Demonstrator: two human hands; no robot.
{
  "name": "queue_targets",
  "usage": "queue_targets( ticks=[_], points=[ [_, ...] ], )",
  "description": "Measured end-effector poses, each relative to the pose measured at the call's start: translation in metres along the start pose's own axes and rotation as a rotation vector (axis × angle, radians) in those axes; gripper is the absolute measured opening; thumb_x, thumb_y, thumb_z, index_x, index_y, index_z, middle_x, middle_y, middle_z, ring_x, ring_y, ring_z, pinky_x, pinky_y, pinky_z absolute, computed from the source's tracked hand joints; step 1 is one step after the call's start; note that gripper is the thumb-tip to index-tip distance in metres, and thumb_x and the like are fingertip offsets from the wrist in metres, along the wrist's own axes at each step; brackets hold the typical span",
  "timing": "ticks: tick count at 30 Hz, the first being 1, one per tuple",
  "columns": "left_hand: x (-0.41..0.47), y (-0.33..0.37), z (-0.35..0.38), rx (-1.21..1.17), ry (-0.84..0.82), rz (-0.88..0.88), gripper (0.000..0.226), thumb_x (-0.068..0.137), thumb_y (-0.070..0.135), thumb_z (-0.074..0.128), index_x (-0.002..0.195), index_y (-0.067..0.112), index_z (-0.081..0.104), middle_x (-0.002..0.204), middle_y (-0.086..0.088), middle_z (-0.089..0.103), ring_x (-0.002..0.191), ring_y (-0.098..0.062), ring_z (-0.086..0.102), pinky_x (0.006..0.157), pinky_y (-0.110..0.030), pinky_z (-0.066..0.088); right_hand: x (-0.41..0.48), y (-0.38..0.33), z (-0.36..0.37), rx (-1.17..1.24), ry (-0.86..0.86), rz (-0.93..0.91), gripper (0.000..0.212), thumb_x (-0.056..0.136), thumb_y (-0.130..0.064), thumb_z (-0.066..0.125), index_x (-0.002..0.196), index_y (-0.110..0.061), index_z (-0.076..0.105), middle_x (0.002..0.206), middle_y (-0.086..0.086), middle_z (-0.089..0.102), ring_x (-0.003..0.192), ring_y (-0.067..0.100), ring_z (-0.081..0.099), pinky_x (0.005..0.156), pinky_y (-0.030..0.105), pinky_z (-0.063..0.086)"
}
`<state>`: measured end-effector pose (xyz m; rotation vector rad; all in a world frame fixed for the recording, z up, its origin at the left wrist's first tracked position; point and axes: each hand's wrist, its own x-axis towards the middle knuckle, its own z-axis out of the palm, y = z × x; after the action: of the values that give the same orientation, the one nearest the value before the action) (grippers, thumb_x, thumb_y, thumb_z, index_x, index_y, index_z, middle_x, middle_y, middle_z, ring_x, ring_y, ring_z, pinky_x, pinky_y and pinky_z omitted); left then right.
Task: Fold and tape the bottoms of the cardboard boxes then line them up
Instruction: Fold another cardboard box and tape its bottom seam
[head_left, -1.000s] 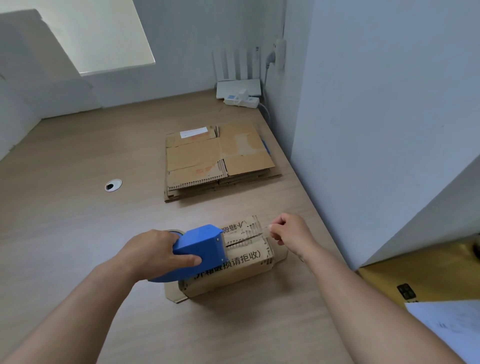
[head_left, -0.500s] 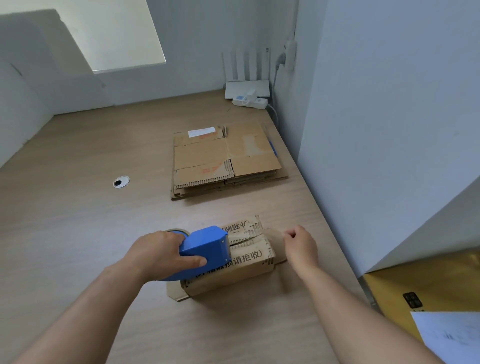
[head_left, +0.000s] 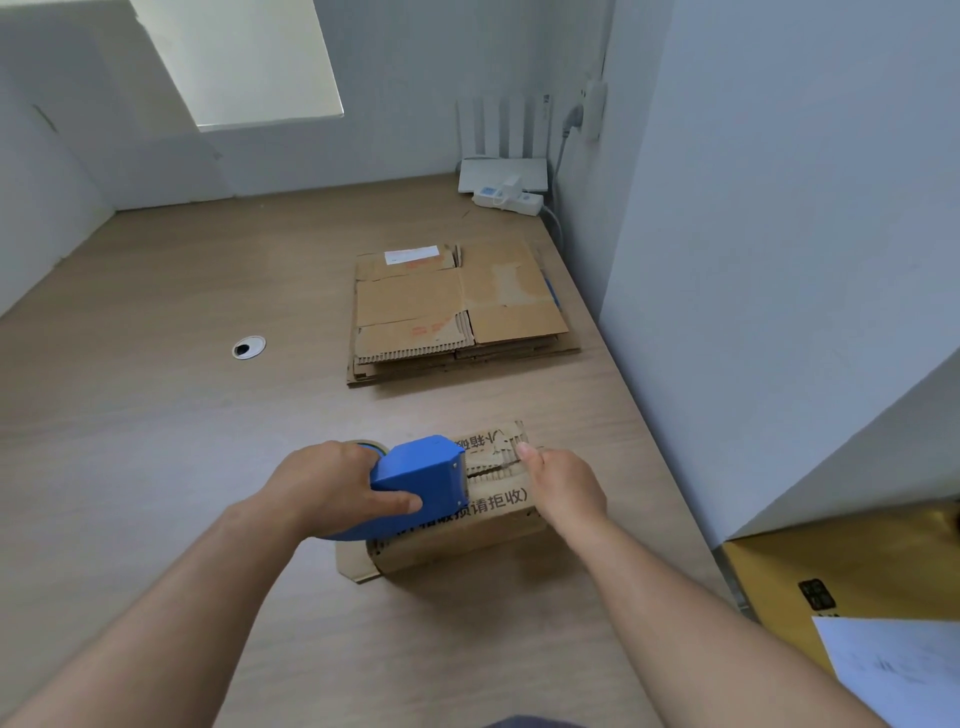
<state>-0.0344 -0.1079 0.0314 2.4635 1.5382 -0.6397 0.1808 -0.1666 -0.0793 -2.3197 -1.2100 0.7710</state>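
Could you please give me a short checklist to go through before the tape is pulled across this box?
1. Tool held: left hand grips the blue plastic tape dispenser: ok.
2. Tool resting on the small brown cardboard box: ok.
3. Box steadied: right hand holds its right end: ok.
4. The top flaps meet flush: not ok, a jagged gap shows.
5. The tape end stuck down: cannot tell.
6. Clear of the stack of flattened cardboard boxes: ok, it lies apart.

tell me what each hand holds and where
Left hand grips the blue tape dispenser by its rear; right hand holds the cardboard box at its right end, thumb on top.
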Motion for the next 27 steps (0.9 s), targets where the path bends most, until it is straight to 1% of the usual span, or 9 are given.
queue_targets(
  ticks=[2, 5, 8, 11, 13, 16, 20, 25, 27],
  points=[
    [0.001, -0.001, -0.002, -0.030, -0.029, 0.003, 0.050, 0.080, 0.074, 0.047, 0.091, 0.025, 0.050, 0.079, 0.008, 0.053, 0.077, -0.011, 0.053, 0.067, -0.023, 0.043, 0.002, 0.001, 0.000, 0.001, -0.003, -0.012, 0.049, 0.099, -0.051, 0.028, 0.078, -0.016, 0.056, 0.095, 0.013, 0.067, 0.091, 0.032, 0.060, 0.067, 0.033, 0.038],
    [0.001, -0.007, -0.007, -0.117, -0.099, 0.008, 0.051, 0.079, 0.072, 0.050, 0.103, 0.027, 0.053, 0.091, 0.007, 0.060, 0.085, -0.011, 0.058, 0.074, -0.024, 0.047, 0.002, 0.001, 0.000, 0.005, 0.004, -0.021, 0.049, 0.100, -0.048, 0.030, 0.075, -0.015, 0.056, 0.094, 0.014, 0.066, 0.091, 0.032, 0.060, 0.065, 0.031, 0.034],
    [-0.007, -0.030, -0.014, -0.211, -0.129, -0.035, 0.050, 0.077, 0.070, 0.055, 0.097, 0.025, 0.058, 0.089, 0.006, 0.061, 0.081, -0.010, 0.058, 0.068, -0.023, 0.043, 0.003, 0.002, 0.000, 0.009, 0.000, -0.032, 0.050, 0.101, -0.045, 0.031, 0.061, -0.019, 0.044, 0.086, 0.013, 0.063, 0.084, 0.030, 0.057, 0.064, 0.031, 0.033],
    [-0.018, -0.060, -0.015, -0.315, -0.159, -0.105, 0.043, 0.076, 0.066, 0.060, 0.085, 0.024, 0.059, 0.084, 0.005, 0.062, 0.076, -0.010, 0.057, 0.063, -0.022, 0.038, 0.003, 0.001, 0.000, -0.004, -0.001, -0.035, 0.051, 0.101, -0.044, 0.031, 0.058, -0.020, 0.041, 0.078, 0.008, 0.056, 0.076, 0.027, 0.051, 0.064, 0.031, 0.033],
    [-0.026, -0.079, -0.013, -0.349, -0.180, -0.148, 0.040, 0.077, 0.063, 0.063, 0.081, 0.023, 0.059, 0.082, 0.004, 0.062, 0.074, -0.010, 0.057, 0.061, -0.023, 0.037, 0.004, 0.001, 0.000, -0.026, 0.001, -0.036, 0.052, 0.101, -0.044, 0.031, 0.060, -0.016, 0.043, 0.078, 0.008, 0.055, 0.076, 0.026, 0.050, 0.064, 0.032, 0.033],
    [-0.032, -0.105, -0.010, -0.371, -0.190, -0.229, 0.043, 0.075, 0.062, 0.066, 0.082, 0.020, 0.063, 0.081, 0.002, 0.064, 0.072, -0.013, 0.058, 0.062, -0.025, 0.036, 0.005, 0.000, 0.000, -0.070, -0.004, -0.050, 0.050, 0.102, -0.043, 0.029, 0.074, -0.011, 0.056, 0.083, 0.011, 0.059, 0.078, 0.027, 0.048, 0.066, 0.031, 0.033],
    [-0.024, -0.116, 0.002, -0.374, -0.235, -0.255, 0.043, 0.075, 0.062, 0.066, 0.084, 0.020, 0.063, 0.085, 0.002, 0.064, 0.076, -0.014, 0.059, 0.065, -0.027, 0.039, 0.007, 0.001, 0.001, -0.096, 0.026, -0.094, 0.054, 0.102, -0.041, 0.029, 0.089, -0.005, 0.066, 0.094, 0.018, 0.066, 0.089, 0.033, 0.057, 0.066, 0.031, 0.033],
    [-0.010, -0.117, 0.013, -0.440, -0.321, -0.288, 0.047, 0.073, 0.065, 0.066, 0.086, 0.020, 0.063, 0.091, 0.002, 0.065, 0.082, -0.015, 0.061, 0.074, -0.030, 0.041, 0.008, 0.002, 0.002, -0.136, 0.034, -0.124, 0.050, 0.103, -0.039, 0.029, 0.081, -0.009, 0.062, 0.095, 0.018, 0.066, 0.087, 0.032, 0.056, 0.065, 0.032, 0.032],
    [-0.004, -0.118, 0.014, -0.430, -0.357, -0.305, 0.048, 0.072, 0.066, 0.065, 0.088, 0.021, 0.062, 0.094, 0.002, 0.064, 0.087, -0.016, 0.061, 0.078, -0.031, 0.042, 0.007, 0.001, 0.002, -0.140, 0.043, -0.126, 0.050, 0.103, -0.038, 0.029, 0.083, -0.008, 0.064, 0.095, 0.018, 0.066, 0.087, 0.032, 0.056, 0.065, 0.032, 0.032]
  ],
)
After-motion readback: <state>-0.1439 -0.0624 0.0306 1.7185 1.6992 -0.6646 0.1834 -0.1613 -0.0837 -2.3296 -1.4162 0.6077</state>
